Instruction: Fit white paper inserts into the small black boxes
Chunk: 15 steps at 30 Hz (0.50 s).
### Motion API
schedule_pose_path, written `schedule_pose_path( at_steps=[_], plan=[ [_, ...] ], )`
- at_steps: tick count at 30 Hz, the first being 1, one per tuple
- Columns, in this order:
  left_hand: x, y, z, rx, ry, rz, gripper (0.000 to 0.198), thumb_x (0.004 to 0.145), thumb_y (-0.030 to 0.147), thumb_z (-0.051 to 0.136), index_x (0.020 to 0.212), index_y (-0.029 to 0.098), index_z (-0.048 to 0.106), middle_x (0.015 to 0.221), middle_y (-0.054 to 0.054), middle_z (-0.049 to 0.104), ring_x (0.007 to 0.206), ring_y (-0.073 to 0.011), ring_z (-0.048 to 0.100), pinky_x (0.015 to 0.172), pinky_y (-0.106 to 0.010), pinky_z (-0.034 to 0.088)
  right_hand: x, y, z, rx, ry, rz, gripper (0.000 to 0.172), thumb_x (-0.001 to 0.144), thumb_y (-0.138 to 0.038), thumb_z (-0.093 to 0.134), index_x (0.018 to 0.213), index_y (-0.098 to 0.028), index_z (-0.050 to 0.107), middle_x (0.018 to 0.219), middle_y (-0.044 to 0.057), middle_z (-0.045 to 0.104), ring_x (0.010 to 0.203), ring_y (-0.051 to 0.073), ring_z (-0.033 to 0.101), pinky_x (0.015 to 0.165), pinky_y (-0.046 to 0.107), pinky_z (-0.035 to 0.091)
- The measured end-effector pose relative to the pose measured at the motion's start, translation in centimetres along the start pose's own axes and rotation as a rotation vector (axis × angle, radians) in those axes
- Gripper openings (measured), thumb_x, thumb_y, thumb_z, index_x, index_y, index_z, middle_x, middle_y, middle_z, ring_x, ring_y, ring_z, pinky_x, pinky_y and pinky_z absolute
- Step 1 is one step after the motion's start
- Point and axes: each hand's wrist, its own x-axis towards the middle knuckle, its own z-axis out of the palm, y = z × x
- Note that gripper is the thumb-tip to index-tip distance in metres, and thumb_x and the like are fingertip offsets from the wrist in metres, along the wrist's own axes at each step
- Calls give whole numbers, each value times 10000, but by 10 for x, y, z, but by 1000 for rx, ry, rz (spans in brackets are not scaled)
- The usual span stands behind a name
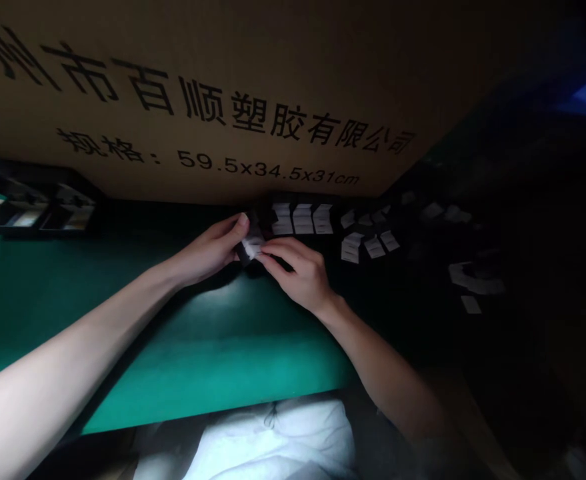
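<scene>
My left hand (216, 248) is closed around a small black box (244, 255), thumb on top, holding it tilted above the green tabletop. A whitish piece (251, 245) shows in the box; whether it is card or foam I cannot tell. My right hand (300, 270) pinches the lower right edge of that piece between thumb and fingertips. Just beyond my hands, similar white folded pieces (303, 219) lie in a row on a dark base. More white folded pieces (351, 247) sit to their right, partly lost in shadow.
A large printed cardboard carton (233, 60) stands like a wall behind the work area. Black open boxes (70, 212) stand at the far left of the green tabletop (213, 373). Loose white pieces (471, 305) lie on the dark right side. My lap is below the front edge.
</scene>
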Motion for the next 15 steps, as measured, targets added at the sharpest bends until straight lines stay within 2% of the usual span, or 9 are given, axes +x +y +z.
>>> schedule_pose_path(
  at_steps=[5,10,15],
  plan=[
    [-1,1,1,-19,21,-62,586,818,706,775,1057,176,702,888,-17,658,794,-139,560,696,-226,487,1,0,-3,11,-46,9,125,1023,-207,677,1004,-226,799,1039,51,801,982,162,772,901,300,666],
    [0,2,2,-2,34,-34,591,819,719,767,1056,180,723,861,-24,674,780,-163,599,682,-255,508,1,1,-5,-12,-44,-34,127,1024,-188,667,1009,-207,792,1035,65,797,1001,168,764,927,303,651],
    [1,1,2,6,47,-19,605,804,736,768,1025,175,724,852,-27,676,777,-173,620,685,-271,520,2,-2,-5,-24,-64,5,130,1025,-223,662,1039,-207,790,1047,71,795,1021,181,755,943,334,646]
  ],
)
